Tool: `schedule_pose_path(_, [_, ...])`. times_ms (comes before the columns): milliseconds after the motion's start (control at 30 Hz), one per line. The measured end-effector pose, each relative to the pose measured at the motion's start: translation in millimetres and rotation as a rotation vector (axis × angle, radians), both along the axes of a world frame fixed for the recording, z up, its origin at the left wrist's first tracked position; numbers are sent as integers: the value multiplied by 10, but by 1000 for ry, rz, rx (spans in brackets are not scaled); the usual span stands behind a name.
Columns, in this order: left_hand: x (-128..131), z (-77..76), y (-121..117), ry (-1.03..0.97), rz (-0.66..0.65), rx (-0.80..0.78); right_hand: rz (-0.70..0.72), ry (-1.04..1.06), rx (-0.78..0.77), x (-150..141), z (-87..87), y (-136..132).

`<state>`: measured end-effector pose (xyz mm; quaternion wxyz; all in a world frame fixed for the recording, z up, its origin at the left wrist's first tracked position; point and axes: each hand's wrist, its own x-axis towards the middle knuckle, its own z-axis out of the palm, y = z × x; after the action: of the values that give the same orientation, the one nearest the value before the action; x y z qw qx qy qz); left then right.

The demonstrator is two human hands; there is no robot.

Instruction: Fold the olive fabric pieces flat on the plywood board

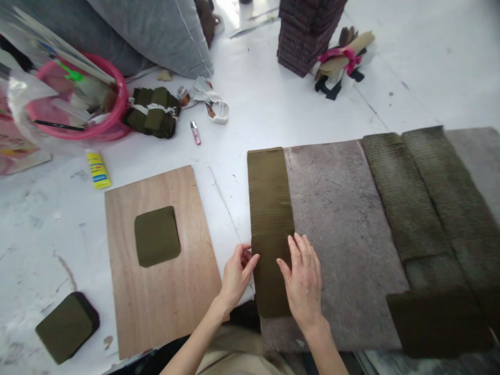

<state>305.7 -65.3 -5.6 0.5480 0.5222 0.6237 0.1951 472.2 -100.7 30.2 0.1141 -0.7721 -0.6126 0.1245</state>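
Observation:
A long olive fabric strip (270, 208) lies lengthwise on the left edge of a grey-brown felt mat (339, 224). My left hand (237, 274) touches the strip's left edge, thumb on the cloth and fingers curled at its side. My right hand (303, 278) lies flat on the strip's right edge and the mat, fingers stretched out. To the left, a plywood board (160, 291) carries a small olive rounded square patch (157, 236).
Wider olive strips (414, 208) lie on the mat's right. A stack of olive patches (68, 326) sits bottom left. At the back are a yellow glue tube (98, 169), a pink basket (84, 99), bundled olive pieces (153, 111), a small pink snipper (195, 132) and a dark fabric stack (304, 34).

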Motion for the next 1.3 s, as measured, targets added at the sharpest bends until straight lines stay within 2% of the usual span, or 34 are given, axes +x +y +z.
schedule_pose_path(67, [23, -3, 2, 15, 3, 17, 133, 28, 39, -66, -129, 43])
schedule_pose_path(133, [42, -2, 8, 44, -16, 32, 192, 20, 60, -107, -264, 81])
schedule_pose_path(267, [51, -22, 46, 68, -10, 50, 217, -8, 75, -127, -450, 142])
schedule_pose_path(400, [-42, 4, 49, 21, 9, 43, 230, -23, 107, -117, -491, 141])
schedule_pose_path(533, [-405, 121, 35, 21, 8, 131, 217, -26, 168, -89, -416, 138])
schedule_pose_path(667, [-1065, 230, 113, 163, 68, 285, 133, 54, 254, -234, -228, 275])
schedule_pose_path(733, [-1435, 253, 204, 275, 134, 373, 164, 153, 245, -470, -144, 445])
schedule_pose_path(800, [-1786, 249, 325, 396, 175, 467, 263, 253, 180, -815, -97, 690])
schedule_pose_path(867, [-2090, 217, 459, 502, 186, 544, 396, 317, 65, -1228, -90, 989])
schedule_pose_path(967, [-2424, 119, 634, 628, 163, 615, 518, 356, -24, -1848, -126, 1451])
schedule_pose_path(1033, [-2560, 29, 706, 690, 110, 631, 549, 311, -38, -2197, -154, 1710])
schedule_pose_path(1133, [-2661, -113, 736, 741, 46, 643, 546, 127, -50, -2578, -168, 1991])
schedule_pose_path(1233, [-2691, -213, 712, 728, 73, 672, 511, -33, -143, -2787, -156, 2173])
schedule_pose_path(1300, [-2697, -243, 696, 691, 100, 681, 497, -69, -255, -2842, -157, 2261])
